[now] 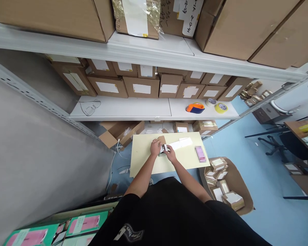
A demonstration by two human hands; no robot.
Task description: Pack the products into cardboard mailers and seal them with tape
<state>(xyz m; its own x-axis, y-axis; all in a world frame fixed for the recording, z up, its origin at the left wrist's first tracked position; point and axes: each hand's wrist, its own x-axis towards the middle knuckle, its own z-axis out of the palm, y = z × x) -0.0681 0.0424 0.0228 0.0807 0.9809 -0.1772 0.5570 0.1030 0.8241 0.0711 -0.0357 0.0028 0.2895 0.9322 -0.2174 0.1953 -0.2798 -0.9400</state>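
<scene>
On the pale yellow board [141, 160] in front of me sits a small cardboard box [162, 139] with its brown flap raised. My left hand [155, 147] grips its left side, fingers bent over the edge. My right hand [170, 153] is closed at the box's right side, fingertips on a small white-and-dark piece [164, 148] in its opening. What that piece is, I cannot make out. White paper strips [181, 142] lie just right of the box. Farther right is a blurred pink item [200, 153].
A shelf [123, 106] beyond the board holds labelled cartons [141, 87], an orange-and-blue tape dispenser [195, 108] and tape rolls [221, 108]. An open carton [123, 133] stands left. A large bin [242, 181] of packed boxes is at right; green-and-pink packages [84, 223] lie lower left.
</scene>
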